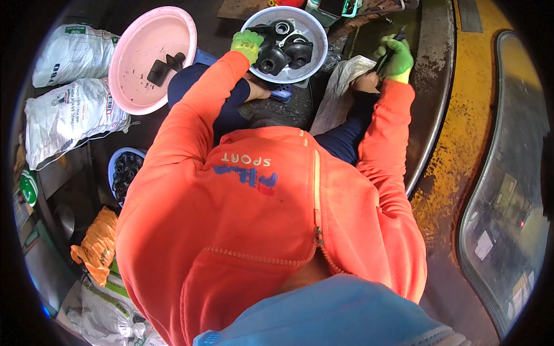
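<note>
Left grip [247, 45] at black parts [299, 52] in pale basin [318, 36] (pink basin [151, 40] nearby), right grip [397, 59] around dark object [400, 33]

Glossy black moulded pieces [299, 52] lie heaped just right of the left fingers [254, 37], curved and flared, some showing round openings; the nearest sits right by those fingertips. A slim dark tool [400, 34] slants through the right fingers [390, 43]; I can't make out its kind.
</note>
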A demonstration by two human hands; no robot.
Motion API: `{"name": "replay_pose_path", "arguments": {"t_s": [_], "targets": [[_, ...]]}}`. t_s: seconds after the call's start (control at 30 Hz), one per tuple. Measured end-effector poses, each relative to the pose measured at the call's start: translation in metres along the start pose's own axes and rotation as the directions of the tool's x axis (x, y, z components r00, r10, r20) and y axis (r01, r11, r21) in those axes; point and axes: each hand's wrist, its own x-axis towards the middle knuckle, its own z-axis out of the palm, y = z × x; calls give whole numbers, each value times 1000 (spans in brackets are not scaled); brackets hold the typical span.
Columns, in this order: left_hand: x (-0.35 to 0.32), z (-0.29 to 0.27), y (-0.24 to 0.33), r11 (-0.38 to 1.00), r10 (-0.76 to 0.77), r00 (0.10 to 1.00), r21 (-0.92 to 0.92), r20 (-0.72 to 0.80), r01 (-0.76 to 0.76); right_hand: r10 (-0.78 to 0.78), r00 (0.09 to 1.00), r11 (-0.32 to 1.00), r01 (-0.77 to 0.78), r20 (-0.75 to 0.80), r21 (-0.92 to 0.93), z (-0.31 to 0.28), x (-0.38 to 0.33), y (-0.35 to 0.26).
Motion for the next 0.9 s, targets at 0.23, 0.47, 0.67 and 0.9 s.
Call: {"name": "replay_pose_path", "arguments": {"t_s": [0.23, 0.47, 0.67, 0.9], "targets": [[-43, -97, -1, 774, 93, 993, -633, 77, -23, 177, 983, 907, -148, 39, -395, 75, -105, 81], [-136, -189, 45, 644, -142, 799, -667, -584, -374, 115, 969, 990, -130, 220, 52, 110, -147, 41], [-152, -218, 47, 779, -9, 559, -357, -829, -516, 291, 889, 936, -341, 354, 89, 122, -174, 24], [-159, -197, 59, 378, -104, 708, -686, -699, -621, 389, 878, 921, -378, 279, -93, 93, -185, 32]]}}
